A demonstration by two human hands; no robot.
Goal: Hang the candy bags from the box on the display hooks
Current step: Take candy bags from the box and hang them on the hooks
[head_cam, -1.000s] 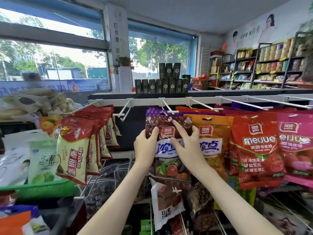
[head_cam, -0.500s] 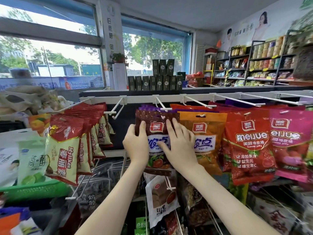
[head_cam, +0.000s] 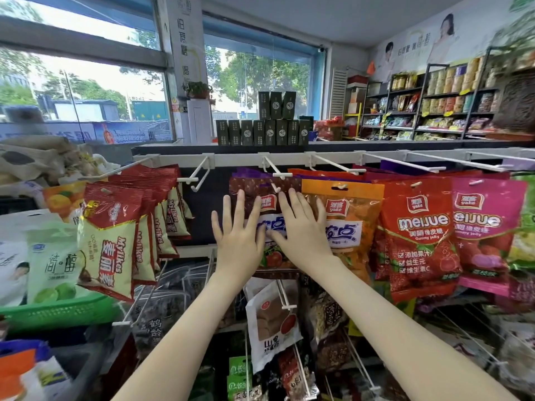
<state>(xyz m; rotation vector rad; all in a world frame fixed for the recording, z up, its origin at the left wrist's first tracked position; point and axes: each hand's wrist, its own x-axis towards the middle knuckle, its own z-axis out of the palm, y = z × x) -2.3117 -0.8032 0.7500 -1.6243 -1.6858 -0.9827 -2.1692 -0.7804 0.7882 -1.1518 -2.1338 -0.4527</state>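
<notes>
Since a second ago the fingers have straightened: the left hand [head_cam: 237, 241] lies flat, fingers spread, on the brown candy bag [head_cam: 254, 188], and the right hand [head_cam: 301, 235] presses it likewise. The bag hangs on a white hook [head_cam: 273, 170], beside the orange bag [head_cam: 347, 204].

Centre of the frame, left hand [head_cam: 238, 241] and right hand [head_cam: 302, 231] flat, straight fingers [head_cam: 240, 205] spread on a brown candy bag [head_cam: 252, 188], bag hanging on a white hook [head_cam: 274, 170], orange bag [head_cam: 351, 215] just right.

Glossy plastic brown candy bag [head_cam: 265, 198], smooth white plastic-looking hook [head_cam: 275, 170].
</notes>
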